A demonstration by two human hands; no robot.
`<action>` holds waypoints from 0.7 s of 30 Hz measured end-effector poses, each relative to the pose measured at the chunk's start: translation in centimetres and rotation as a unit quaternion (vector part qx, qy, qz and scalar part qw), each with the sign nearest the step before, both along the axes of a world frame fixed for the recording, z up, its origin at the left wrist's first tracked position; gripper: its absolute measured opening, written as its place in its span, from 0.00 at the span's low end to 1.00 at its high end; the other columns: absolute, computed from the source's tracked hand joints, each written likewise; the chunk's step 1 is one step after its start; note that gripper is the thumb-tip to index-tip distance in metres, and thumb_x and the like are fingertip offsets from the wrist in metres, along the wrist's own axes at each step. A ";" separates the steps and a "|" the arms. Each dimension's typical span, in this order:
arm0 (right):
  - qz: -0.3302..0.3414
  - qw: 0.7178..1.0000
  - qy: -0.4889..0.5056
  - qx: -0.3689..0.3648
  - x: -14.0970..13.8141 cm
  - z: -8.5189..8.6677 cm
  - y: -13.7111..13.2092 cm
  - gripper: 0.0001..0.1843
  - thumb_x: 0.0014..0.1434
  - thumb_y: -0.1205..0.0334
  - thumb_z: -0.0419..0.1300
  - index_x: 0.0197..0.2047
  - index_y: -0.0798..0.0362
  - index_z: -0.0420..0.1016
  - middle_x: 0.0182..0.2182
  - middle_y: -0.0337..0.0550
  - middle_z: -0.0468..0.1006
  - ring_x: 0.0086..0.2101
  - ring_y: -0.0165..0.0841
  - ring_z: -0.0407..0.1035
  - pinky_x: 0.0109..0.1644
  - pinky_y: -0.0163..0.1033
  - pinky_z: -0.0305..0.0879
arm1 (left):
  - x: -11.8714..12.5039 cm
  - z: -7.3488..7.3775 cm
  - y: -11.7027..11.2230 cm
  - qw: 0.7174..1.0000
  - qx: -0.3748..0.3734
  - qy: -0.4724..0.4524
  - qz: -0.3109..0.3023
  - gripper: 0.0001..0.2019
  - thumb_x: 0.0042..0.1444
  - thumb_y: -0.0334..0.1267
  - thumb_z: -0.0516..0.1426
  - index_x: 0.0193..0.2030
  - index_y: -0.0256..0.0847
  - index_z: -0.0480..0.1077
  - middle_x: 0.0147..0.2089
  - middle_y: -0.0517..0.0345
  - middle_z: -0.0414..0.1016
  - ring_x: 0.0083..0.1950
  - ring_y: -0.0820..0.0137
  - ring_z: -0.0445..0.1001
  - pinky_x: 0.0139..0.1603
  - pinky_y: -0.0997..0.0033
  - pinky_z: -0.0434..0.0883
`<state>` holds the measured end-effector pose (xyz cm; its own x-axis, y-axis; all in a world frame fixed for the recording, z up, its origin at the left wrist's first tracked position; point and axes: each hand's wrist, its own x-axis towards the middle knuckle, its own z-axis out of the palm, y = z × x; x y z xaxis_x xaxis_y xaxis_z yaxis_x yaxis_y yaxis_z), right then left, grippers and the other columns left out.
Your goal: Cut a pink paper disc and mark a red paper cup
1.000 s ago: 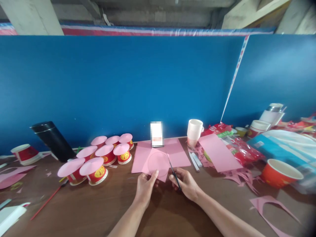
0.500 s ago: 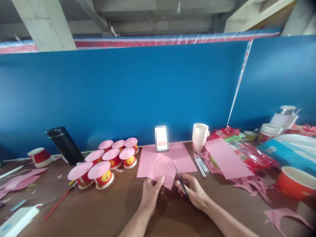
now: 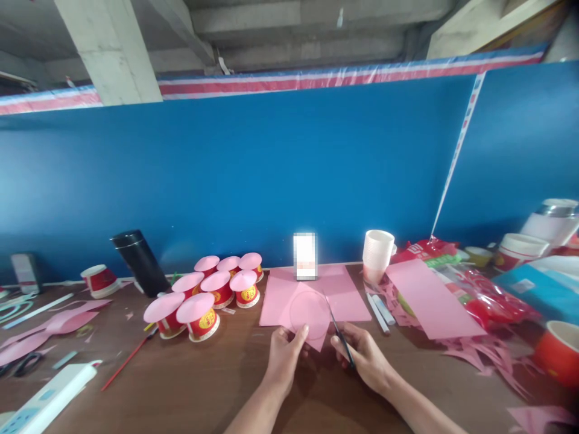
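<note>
Between my hands is a piece of pink paper point(image 3: 310, 314) with a circle drawn on it. My left hand point(image 3: 287, 352) pinches its lower left edge, thumb on top and fingers beneath. My right hand point(image 3: 362, 352) is closed around the dark handles of a pair of scissors point(image 3: 342, 340). Their blades point up and away, along the right side of the drawn circle. Behind, larger pink sheets point(image 3: 350, 295) lie flat on the table, and a small upright object point(image 3: 305, 256) with a pixelated front stands on them.
Several red paper cups point(image 3: 202, 325) with pink cone tops stand left, near a black bottle point(image 3: 141, 262) and a red brush point(image 3: 129, 361). To the right are stacked white cups point(image 3: 377, 256), markers point(image 3: 379, 310), pink scraps point(image 3: 486, 358) and an orange bowl point(image 3: 561, 352). A power strip point(image 3: 49, 401) lies front left.
The whole view has shifted, so things appear farther right, and scissors and a phone-like object show at the left. Both hands keep their holds on the paper and scissors.
</note>
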<state>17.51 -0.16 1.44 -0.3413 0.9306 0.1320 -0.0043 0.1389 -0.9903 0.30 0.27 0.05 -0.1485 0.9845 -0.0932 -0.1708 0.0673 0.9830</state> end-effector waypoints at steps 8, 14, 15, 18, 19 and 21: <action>0.006 1.000 -0.005 -0.002 0.1 -0.3 0.0 0.17 0.57 0.52 0.55 0.41 0.59 0.67 0.18 0.33 0.63 0.18 0.23 0.57 0.22 0.30 0.53 | 0.0 -0.3 0.2 0.999 0.022 -0.034 0.006 0.17 0.41 0.50 0.60 0.24 0.35 0.67 0.16 0.62 0.67 0.16 0.75 0.64 0.18 0.75 0.60; -0.007 1.000 -0.012 -0.017 0.0 -0.1 -0.1 0.19 0.56 0.50 0.56 0.41 0.59 0.67 0.17 0.33 0.64 0.18 0.24 0.57 0.21 0.30 0.53 | -0.1 -0.8 0.3 0.999 0.025 -0.041 -0.002 0.16 0.44 0.50 0.59 0.26 0.36 0.66 0.16 0.63 0.66 0.16 0.75 0.63 0.17 0.76 0.60; -0.009 1.000 -0.012 -0.018 0.0 -0.1 -0.1 0.19 0.55 0.50 0.56 0.40 0.59 0.67 0.17 0.33 0.64 0.17 0.23 0.57 0.21 0.30 0.53 | -0.1 -0.8 0.3 0.999 0.025 -0.042 -0.003 0.16 0.44 0.49 0.59 0.26 0.36 0.66 0.16 0.63 0.66 0.16 0.75 0.63 0.17 0.76 0.60; -0.010 1.000 -0.008 -0.014 0.0 -0.2 0.0 0.18 0.55 0.51 0.56 0.39 0.59 0.68 0.17 0.33 0.63 0.17 0.24 0.57 0.21 0.30 0.53 | 0.0 -0.8 0.3 0.999 0.024 -0.047 -0.005 0.15 0.45 0.48 0.59 0.25 0.37 0.65 0.15 0.64 0.65 0.15 0.75 0.63 0.17 0.75 0.60; -0.010 1.000 -0.007 -0.013 0.0 -0.3 0.1 0.17 0.55 0.51 0.57 0.39 0.59 0.68 0.17 0.33 0.64 0.17 0.24 0.57 0.21 0.30 0.53 | 0.0 -0.8 0.3 0.999 0.023 -0.048 -0.005 0.15 0.45 0.48 0.59 0.25 0.37 0.64 0.15 0.64 0.65 0.15 0.75 0.63 0.17 0.75 0.60; -0.010 1.000 -0.007 -0.014 0.0 -0.4 0.1 0.17 0.54 0.52 0.58 0.40 0.59 0.68 0.17 0.33 0.64 0.17 0.24 0.57 0.21 0.30 0.53 | 0.0 -0.7 0.3 0.999 0.020 -0.043 -0.001 0.15 0.45 0.48 0.59 0.25 0.37 0.64 0.15 0.63 0.66 0.15 0.75 0.63 0.17 0.75 0.60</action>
<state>17.52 -0.03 1.02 -0.3242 0.9406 0.1012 0.0121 0.1111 -0.9937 0.28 0.58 -0.66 -0.1402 0.9879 -0.0664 -0.2556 0.0287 0.9663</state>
